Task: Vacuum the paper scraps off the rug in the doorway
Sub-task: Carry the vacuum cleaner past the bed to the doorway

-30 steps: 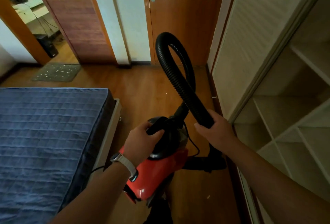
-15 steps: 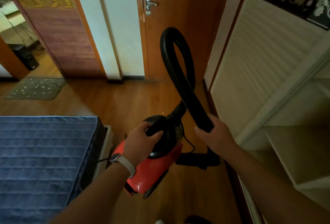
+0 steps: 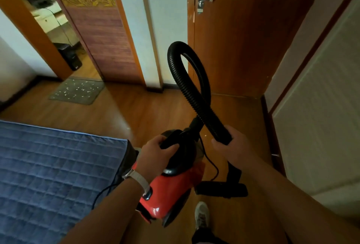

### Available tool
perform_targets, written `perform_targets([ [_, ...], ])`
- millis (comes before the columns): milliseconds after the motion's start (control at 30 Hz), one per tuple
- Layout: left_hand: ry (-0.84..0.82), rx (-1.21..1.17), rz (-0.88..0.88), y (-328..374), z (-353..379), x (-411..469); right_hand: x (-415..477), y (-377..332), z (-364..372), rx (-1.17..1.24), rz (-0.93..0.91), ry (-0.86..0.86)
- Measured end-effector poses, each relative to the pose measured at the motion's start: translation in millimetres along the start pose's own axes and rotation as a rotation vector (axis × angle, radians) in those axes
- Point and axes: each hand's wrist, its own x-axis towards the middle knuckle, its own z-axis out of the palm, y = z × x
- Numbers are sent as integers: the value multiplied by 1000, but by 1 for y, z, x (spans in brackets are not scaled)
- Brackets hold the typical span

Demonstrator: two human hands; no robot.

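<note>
A red and black vacuum cleaner (image 3: 171, 191) hangs above the wooden floor at centre bottom. My left hand (image 3: 155, 152) grips its black top handle. My right hand (image 3: 231, 146) grips the black ribbed hose (image 3: 187, 80), which loops upward in front of the door. The flat black floor nozzle (image 3: 222, 189) sits low beside the vacuum, under my right arm. A grey rug (image 3: 78, 91) dotted with several white paper scraps lies in the open doorway at far left, well away from the nozzle.
A bed with a blue quilted cover (image 3: 48, 175) fills the lower left. A closed brown door (image 3: 233, 29) stands ahead, and a pale wardrobe panel (image 3: 321, 107) lines the right. The power cord (image 3: 105, 191) trails by the bed. My shoe (image 3: 201, 214) shows below.
The view has shifted forward and leftward; the rug now appears nearer and the wardrobe shelves have left the frame. Both hands keep the same grips on the handle and the hose.
</note>
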Motion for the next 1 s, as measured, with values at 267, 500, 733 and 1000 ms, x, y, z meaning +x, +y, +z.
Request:
perform_targets([
  [267,123,-10,-68,32,-10,123,153,-34,-16,51,-75,-155],
  [500,252,-108,-159,39,-38,215,265,-70,-4,-61,-210,-204],
  [733,259,-171,-219,12,-55,343,396,-94,32,-88,-231,-254],
  [1000,207,-165,-225,-4,-90,507,546,-136,70,-74,-190,-271],
])
